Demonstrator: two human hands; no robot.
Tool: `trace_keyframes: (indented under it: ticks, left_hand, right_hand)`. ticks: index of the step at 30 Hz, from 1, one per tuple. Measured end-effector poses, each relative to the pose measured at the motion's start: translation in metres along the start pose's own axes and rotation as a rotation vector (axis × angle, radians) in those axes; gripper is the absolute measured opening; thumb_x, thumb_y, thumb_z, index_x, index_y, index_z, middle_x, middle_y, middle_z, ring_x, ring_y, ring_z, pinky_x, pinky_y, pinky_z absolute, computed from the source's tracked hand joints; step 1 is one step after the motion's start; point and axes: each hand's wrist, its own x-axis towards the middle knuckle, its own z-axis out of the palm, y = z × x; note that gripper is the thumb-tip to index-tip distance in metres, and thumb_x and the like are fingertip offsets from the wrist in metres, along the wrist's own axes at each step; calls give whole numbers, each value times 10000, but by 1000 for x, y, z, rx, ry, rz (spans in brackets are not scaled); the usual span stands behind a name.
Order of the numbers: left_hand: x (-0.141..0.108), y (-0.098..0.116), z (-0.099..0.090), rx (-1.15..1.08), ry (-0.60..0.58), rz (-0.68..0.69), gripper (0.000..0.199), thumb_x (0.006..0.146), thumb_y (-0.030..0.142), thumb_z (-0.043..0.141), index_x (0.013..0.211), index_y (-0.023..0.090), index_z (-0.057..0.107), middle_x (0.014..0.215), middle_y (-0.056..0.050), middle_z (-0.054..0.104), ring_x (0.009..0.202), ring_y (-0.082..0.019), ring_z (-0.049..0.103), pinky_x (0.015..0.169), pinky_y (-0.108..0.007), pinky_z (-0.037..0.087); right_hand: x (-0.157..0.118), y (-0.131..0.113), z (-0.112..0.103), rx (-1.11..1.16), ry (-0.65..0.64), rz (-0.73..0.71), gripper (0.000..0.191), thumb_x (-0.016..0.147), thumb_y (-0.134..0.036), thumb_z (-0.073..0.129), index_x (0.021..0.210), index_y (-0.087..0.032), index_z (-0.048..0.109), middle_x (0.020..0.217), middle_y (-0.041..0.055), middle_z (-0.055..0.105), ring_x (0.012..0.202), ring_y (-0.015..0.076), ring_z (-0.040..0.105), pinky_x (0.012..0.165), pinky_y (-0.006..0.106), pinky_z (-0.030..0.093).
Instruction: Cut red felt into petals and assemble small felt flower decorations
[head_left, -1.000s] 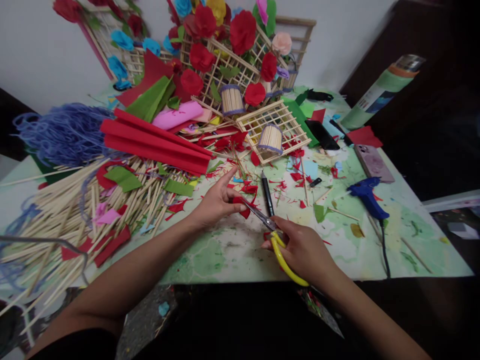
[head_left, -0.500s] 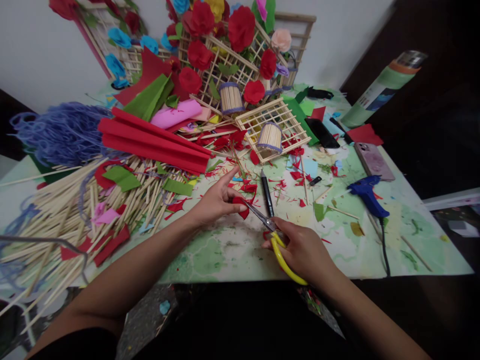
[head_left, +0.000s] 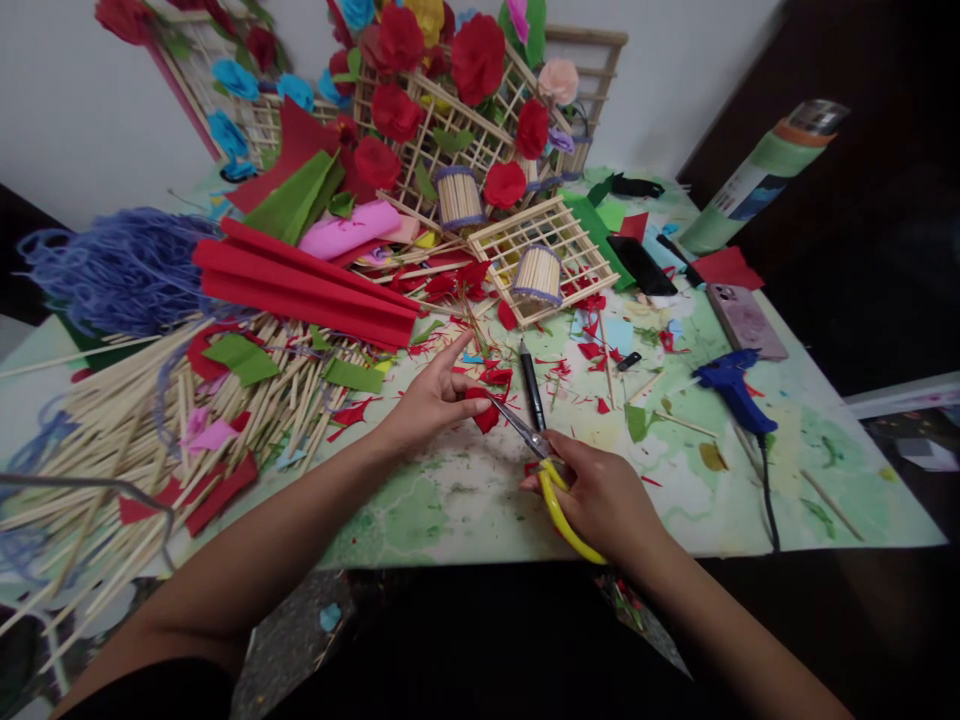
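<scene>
Hands [head_left: 420, 408] [head_left: 609, 497], scissors [head_left: 538, 444]; blurred bottle label [head_left: 757, 196].

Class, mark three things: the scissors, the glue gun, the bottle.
Scissors [head_left: 538, 443]: head view, on the metal near the pivot.
Glue gun [head_left: 735, 382]: head view, on its blue body.
Bottle [head_left: 756, 193]: head view, on its label.

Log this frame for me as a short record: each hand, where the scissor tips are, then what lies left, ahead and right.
Left hand: pinching a small red paper piece
Right hand: gripping yellow-handled scissors
Scissor tips: at the red piece, by the left fingertips
Left: loose wooden sticks, purple-blue yarn
Ahead: black pen, wooden lattice bearing a small stick-sided cup
Right: blue glue gun, phone in a pinkish case
</scene>
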Motion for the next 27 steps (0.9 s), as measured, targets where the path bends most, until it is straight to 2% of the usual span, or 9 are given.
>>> trace_keyframes:
  ticks: [4, 8, 12, 17, 27]
  left_hand:
    - [0, 0, -1, 26, -8, -11, 1106, 663, 169, 763, 1480, 185, 18, 669, -15, 699, 547, -135, 629, 544, -226, 438]
    - [-1, -1, -2, 73, -14, -56, 1133, 641, 153, 772, 1481, 173, 11, 694, -36, 714, 577, -152, 649, 566, -236, 449]
    - [-2, -3, -1, 78, -73, -89, 1148, 643, 125, 758, 1479, 180, -27, 707, -31, 718, 589, -152, 659, 588, -237, 461]
    - [-3, -1, 0, 116, -142, -127, 1143, 665, 102, 727, 1470, 162, -82, 702, -42, 720, 579, -154, 660, 588, -245, 471]
    - [-3, 0, -4, 138, -194, -135, 1100, 671, 117, 733, 1481, 186, -9, 694, -33, 710, 573, -137, 642, 568, -227, 466]
  right_hand:
    - [0, 2, -1, -62, 3, -43, 321, 830, -380, 512, 1080, -202, 608, 771, 43, 674, 573, 153, 559, 520, 238, 339]
    - [-1, 9, -1, -121, 33, -94, 417, 818, -474, 532, 1129, -203, 589, 831, 56, 685, 645, 179, 603, 559, 255, 367]
    - [-1, 14, -4, -161, 25, -130, 534, 792, -569, 538, 1170, -193, 578, 858, 73, 691, 685, 199, 625, 583, 271, 391]
    - [0, 17, -8, -189, -2, -151, 544, 794, -584, 527, 1174, -199, 589, 856, 79, 693, 690, 202, 629, 580, 271, 393]
    - [-3, 18, -7, 31, -98, -134, 456, 789, -542, 577, 1112, -223, 615, 782, 29, 678, 586, 143, 563, 535, 243, 367]
